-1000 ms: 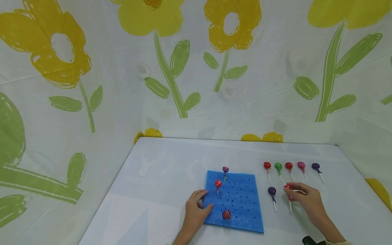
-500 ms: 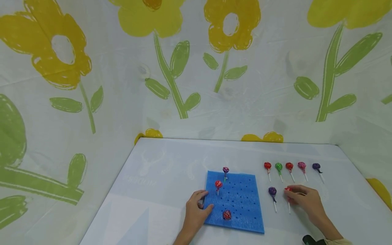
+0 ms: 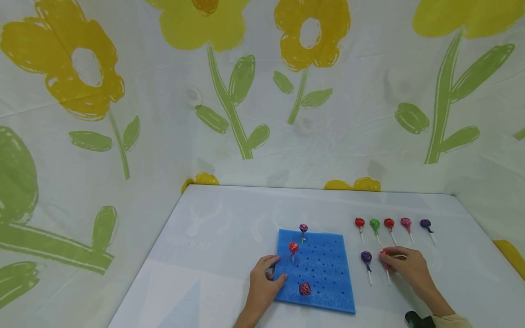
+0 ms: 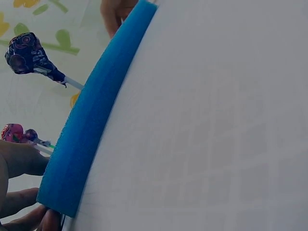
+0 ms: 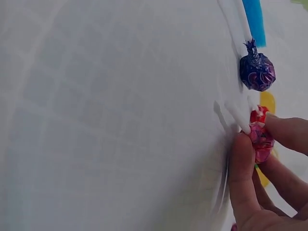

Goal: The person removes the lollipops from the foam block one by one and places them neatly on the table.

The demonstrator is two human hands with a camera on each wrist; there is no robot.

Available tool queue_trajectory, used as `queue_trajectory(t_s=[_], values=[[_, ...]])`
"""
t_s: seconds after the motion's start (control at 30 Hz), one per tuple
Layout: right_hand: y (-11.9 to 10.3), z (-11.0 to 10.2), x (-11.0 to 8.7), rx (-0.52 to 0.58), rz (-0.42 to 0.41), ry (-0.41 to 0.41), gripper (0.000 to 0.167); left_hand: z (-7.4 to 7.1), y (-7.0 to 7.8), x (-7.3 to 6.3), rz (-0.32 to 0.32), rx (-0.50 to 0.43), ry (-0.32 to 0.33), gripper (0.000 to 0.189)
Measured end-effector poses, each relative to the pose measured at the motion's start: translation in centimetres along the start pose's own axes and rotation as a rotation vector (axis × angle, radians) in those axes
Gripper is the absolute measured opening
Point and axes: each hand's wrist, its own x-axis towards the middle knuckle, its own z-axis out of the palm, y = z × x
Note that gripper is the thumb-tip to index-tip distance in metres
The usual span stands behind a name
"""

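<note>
My left hand [image 3: 263,283] grips the left edge of a blue foam board [image 3: 338,298] dotted with small holes. Three lollipops stand in the board: a purple one [image 3: 303,228] at the back, a red one [image 3: 293,247] in front of it, and a dark red one [image 3: 305,289] near the front. To the right of the board, my right hand [image 3: 411,268] pinches a pinkish-red lollipop [image 5: 261,143] by its wrapped head, its white stick pointing towards me. A purple lollipop [image 3: 366,257] lies just left of that hand.
Behind the right hand lies a row of lollipops: red [image 3: 359,222], green [image 3: 374,223], another red [image 3: 388,222], pink [image 3: 405,222] and dark purple [image 3: 425,223]. The white table [image 3: 213,246] ends at a flower-printed curtain [image 3: 164,91]. A dark strap [image 3: 419,320] circles the right wrist.
Fingers of the right hand have closed in around the head of the pinkish-red lollipop, which has shifted slightly. The left hand and the foam board stay in place.
</note>
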Motion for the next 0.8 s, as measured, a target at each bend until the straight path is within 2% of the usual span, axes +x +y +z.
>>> queue_trajectory(t_s=[0.57,0.8], values=[[-0.44,-0.37,-0.5,0.015,0.005,-0.023,0.055,0.04,-0.03,0.06,0.04,-0.008,0.003,0.043],[-0.52,-0.64,-0.53,-0.03,-0.027,-0.006,0.058,0.02,-0.04,-0.05,0.044,0.008,0.019,0.042]])
